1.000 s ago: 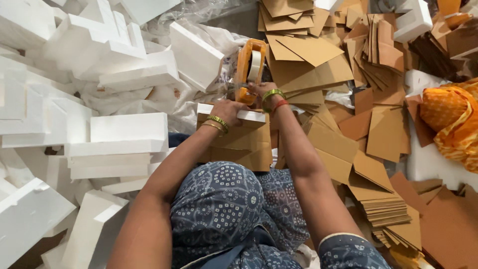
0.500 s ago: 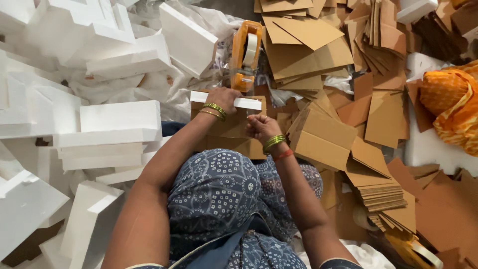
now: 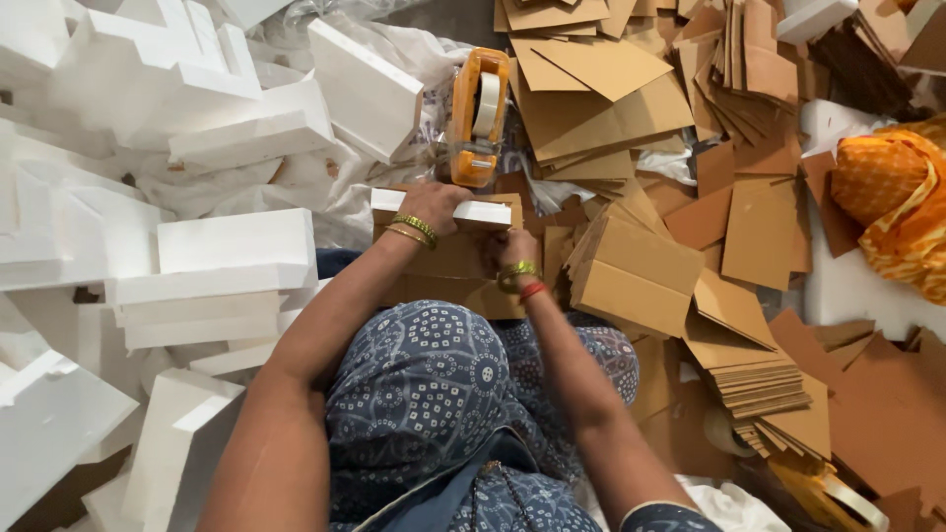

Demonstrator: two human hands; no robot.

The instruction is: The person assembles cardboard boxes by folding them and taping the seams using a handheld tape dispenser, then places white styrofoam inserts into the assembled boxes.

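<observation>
While my lap's dotted blue cloth (image 3: pixel 434 394) fills the near view, my right hand (image 3: pixel 514 248) curls against the smooth brown cardboard box (image 3: pixel 448 271); its grip I cannot tell. My left hand (image 3: pixel 439 204) presses flat on a chalky white foam strip (image 3: pixel 473 211) topping it. Beyond sits an orange plastic tape dispenser (image 3: pixel 478 118).

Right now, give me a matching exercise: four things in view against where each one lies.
Things:
1. tape dispenser
2. white foam strip
3. orange cloth
4. stack of foam blocks

Places:
A. far right edge
B. under the left hand, on the brown box
C. beyond the box, top centre
D. left of the left forearm

Pairs: 1-C, 2-B, 3-A, 4-D
</observation>
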